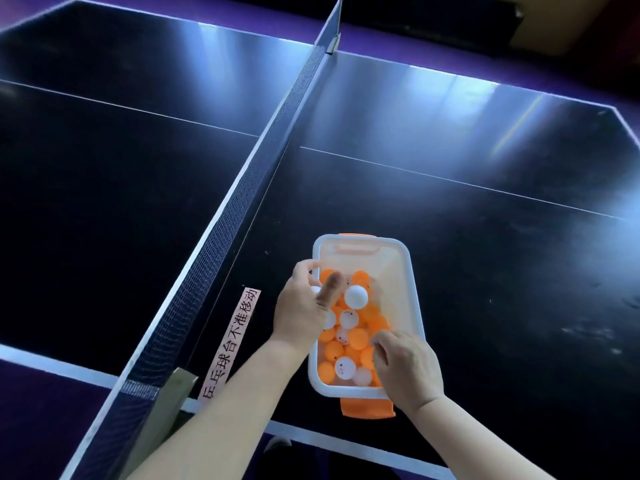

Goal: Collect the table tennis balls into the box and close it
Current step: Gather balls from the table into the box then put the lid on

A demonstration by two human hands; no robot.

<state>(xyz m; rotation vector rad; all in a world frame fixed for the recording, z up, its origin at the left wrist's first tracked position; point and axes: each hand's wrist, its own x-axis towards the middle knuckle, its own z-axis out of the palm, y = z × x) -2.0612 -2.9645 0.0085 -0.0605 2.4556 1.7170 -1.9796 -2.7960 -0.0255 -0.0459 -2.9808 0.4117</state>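
subject: open box (414, 289) on the counter (467, 140), set near the close edge, just right of the net (242, 188). the box is translucent with a white rim. an orange latch (356, 236) hangs at its far end and a second latch (367, 408) at its near end. the top of the box is open.

contents: balls (358, 337), orange and white, fill the near two thirds of the box in a heap. some white ones carry small printed faces. the far end of the box floor is bare. one plain white ball (356, 296) lies highest on the heap, near the middle; whether it rests there or is falling cannot be told.

left hand (301, 306): over the left rim of the box, back of the hand to the camera. its fingers (306, 268) are curled, and one digit is blurred. a small white patch shows against the palm, which reads as a held ball (316, 291), mostly hidden.

right hand (408, 368): over the near right corner of the box, above the heap. its fingers (382, 341) are curled with the tips drawn together. whether they grip anything cannot be told, as the tips point away from the camera.

other: a pink label (232, 344) with printed characters lies flat on the counter between the net and the box. a metal clamp (173, 389) holds the net at the close edge. white lines cross the dark counter.
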